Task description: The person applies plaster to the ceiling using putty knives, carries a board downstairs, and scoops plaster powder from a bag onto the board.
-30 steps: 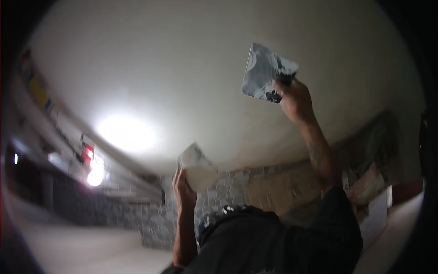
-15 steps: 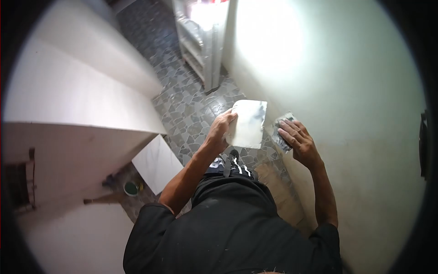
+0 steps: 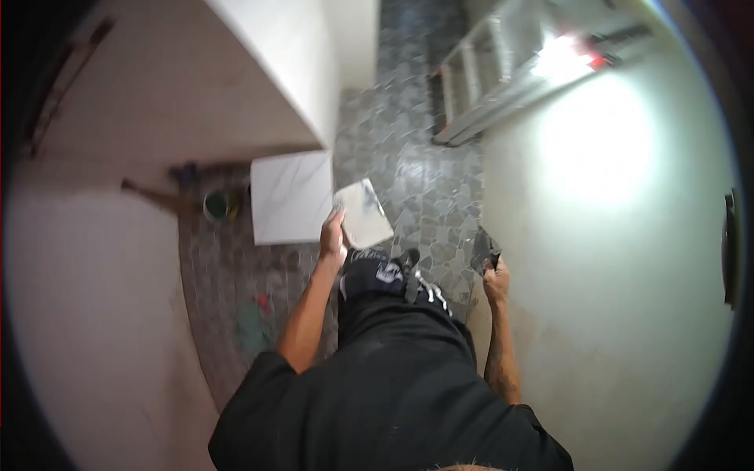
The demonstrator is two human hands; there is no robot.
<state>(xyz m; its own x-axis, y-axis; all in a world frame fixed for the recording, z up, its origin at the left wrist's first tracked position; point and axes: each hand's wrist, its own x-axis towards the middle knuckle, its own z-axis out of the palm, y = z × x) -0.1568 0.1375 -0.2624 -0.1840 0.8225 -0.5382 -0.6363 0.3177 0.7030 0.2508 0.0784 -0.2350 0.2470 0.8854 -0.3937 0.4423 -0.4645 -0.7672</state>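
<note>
My left hand (image 3: 334, 235) grips the left edge of a pale, flat rectangular board (image 3: 366, 213) with dark smears near its upper right side. To the right, my right hand (image 3: 496, 281) is closed round the handle end of a grey-bladed scraper (image 3: 481, 251), whose blade points up beside the pale wall (image 3: 581, 259). The board and the scraper are apart, with the tiled floor showing between them.
A white marbled slab (image 3: 290, 198) lies left of the board, beside a green-topped container (image 3: 217, 206). A ladder-like frame (image 3: 487, 98) with a bright lamp (image 3: 564, 59) stands at the upper right. Grey patterned tiles (image 3: 416, 177) cover the floor.
The view has swung from the wall down to the floor. My hands have moved apart and lower, the board now tilted at the left and the scraper at the right by the wall.
</note>
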